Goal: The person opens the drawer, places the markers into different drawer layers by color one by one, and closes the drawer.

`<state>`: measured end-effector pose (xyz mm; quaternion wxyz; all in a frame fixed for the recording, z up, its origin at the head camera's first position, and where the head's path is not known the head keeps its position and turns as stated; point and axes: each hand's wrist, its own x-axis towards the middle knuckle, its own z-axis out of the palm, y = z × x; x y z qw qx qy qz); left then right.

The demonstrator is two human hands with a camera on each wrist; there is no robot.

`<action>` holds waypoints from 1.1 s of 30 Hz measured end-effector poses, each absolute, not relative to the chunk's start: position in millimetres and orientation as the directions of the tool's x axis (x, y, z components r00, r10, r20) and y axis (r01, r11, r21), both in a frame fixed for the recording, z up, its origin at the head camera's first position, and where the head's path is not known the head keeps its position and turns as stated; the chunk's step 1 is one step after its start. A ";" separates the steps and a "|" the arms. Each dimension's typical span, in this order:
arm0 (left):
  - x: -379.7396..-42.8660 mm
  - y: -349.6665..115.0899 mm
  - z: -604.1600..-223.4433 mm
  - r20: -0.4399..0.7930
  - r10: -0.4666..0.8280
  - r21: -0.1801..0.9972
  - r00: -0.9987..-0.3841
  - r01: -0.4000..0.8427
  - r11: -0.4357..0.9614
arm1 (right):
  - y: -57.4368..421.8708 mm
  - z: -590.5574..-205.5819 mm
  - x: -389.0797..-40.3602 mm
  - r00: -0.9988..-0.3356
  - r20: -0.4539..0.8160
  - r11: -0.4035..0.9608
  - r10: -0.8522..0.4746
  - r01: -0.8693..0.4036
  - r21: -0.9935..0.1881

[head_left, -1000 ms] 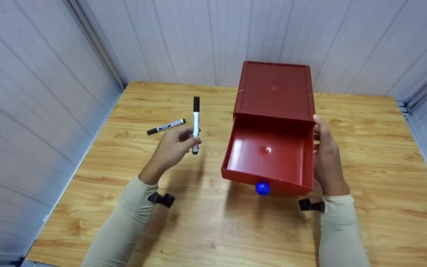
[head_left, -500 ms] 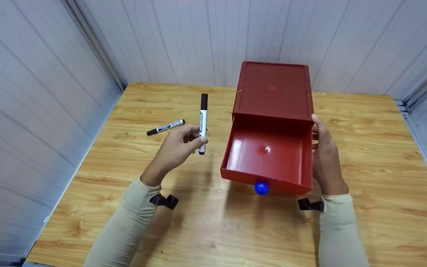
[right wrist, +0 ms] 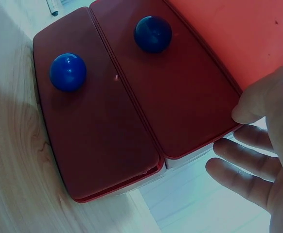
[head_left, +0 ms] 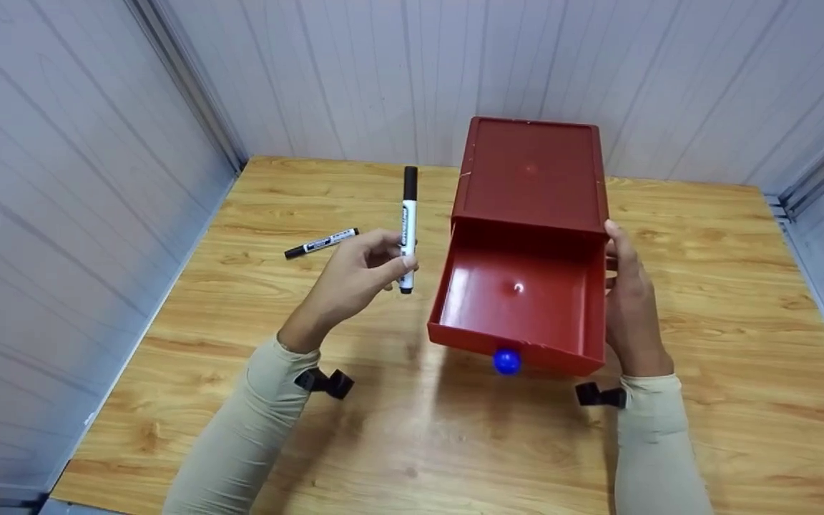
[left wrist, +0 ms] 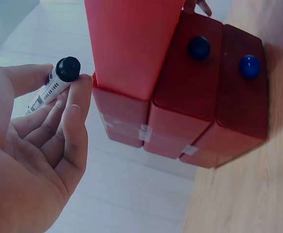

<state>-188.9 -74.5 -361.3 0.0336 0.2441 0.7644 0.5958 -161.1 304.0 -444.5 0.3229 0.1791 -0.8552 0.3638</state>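
My left hand (head_left: 347, 282) pinches a whiteboard marker (head_left: 408, 211) between thumb and fingers. The marker has a white barrel and black cap and is held in the air left of a red drawer unit (head_left: 530, 172). The unit's top drawer (head_left: 505, 307) is pulled out, with nothing inside and a blue knob (head_left: 506, 362) on its front. My right hand (head_left: 630, 304) rests along the unit's right side, fingers fairly straight. In the right wrist view its thumb (right wrist: 251, 104) lies at the front edge of the middle drawer (right wrist: 180, 97).
Behind my left hand, a second black-capped marker (head_left: 320, 244) lies on the wooden table (head_left: 226, 343). Two lower drawers, each with a blue knob (left wrist: 249, 66), are pushed in beneath the top one. Pale panelled walls (head_left: 355, 79) enclose the table's back and sides.
My left hand has moved right with the marker, bringing it closer to the pulled-out drawer. The right hand and the drawer unit stay in place.
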 end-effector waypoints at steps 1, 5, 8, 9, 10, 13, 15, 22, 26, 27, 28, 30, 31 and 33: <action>-188.8 -72.6 -360.1 0.239 0.418 0.927 -0.876 0.334 0.170 | 303.9 -444.9 -160.9 -0.728 0.681 0.670 -0.071 -0.541 -0.509; -188.5 -65.6 -355.4 0.246 0.439 0.926 -0.864 0.344 0.158 | 302.7 -445.0 -160.5 -0.732 0.678 0.669 -0.066 -0.537 -0.514; -189.2 -61.4 -351.4 0.255 0.458 0.922 -0.851 0.357 0.150 | 303.0 -444.8 -160.9 -0.732 0.678 0.675 -0.066 -0.533 -0.510; -189.4 -59.9 -349.9 0.258 0.464 0.920 -0.847 0.362 0.151 | 303.3 -444.5 -161.1 -0.733 0.678 0.678 -0.065 -0.530 -0.509; -189.7 -58.1 -348.7 0.258 0.470 0.919 -0.844 0.365 0.151 | 303.5 -444.2 -161.3 -0.733 0.677 0.682 -0.063 -0.527 -0.507; -190.3 -52.0 -346.0 0.267 0.481 0.910 -0.835 0.382 0.160 | 303.9 -443.1 -161.5 -0.733 0.677 0.683 -0.066 -0.528 -0.505; -189.4 -47.7 -344.3 0.267 0.492 0.907 -0.829 0.389 0.163 | 303.5 -442.9 -161.0 -0.738 0.671 0.685 -0.064 -0.522 -0.509; -187.1 -35.2 -338.4 0.267 0.556 0.892 -0.787 0.420 0.167 | 302.1 -445.1 -160.3 -0.736 0.675 0.665 -0.045 -0.526 -0.530; -185.3 -31.0 -334.7 0.263 0.566 0.873 -0.782 0.442 0.205 | 302.4 -444.7 -160.2 -0.729 0.682 0.671 -0.061 -0.536 -0.513; -184.8 -30.1 -333.8 0.264 0.568 0.870 -0.780 0.447 0.210 | 302.4 -444.5 -160.3 -0.728 0.683 0.671 -0.063 -0.537 -0.511; -184.3 -29.2 -333.3 0.265 0.570 0.865 -0.778 0.453 0.216 | 302.6 -444.3 -160.3 -0.726 0.684 0.674 -0.068 -0.539 -0.505; -183.0 -27.3 -332.6 0.267 0.576 0.856 -0.772 0.465 0.225 | 302.9 -443.9 -160.8 -0.723 0.687 0.675 -0.069 -0.541 -0.502; -182.2 -26.3 -332.6 0.269 0.580 0.849 -0.769 0.473 0.234 | 303.0 -443.8 -161.0 -0.723 0.688 0.678 -0.069 -0.540 -0.499; -180.4 -24.1 -332.5 0.277 0.589 0.829 -0.759 0.499 0.253 | 303.2 -443.9 -161.4 -0.723 0.688 0.681 -0.066 -0.537 -0.499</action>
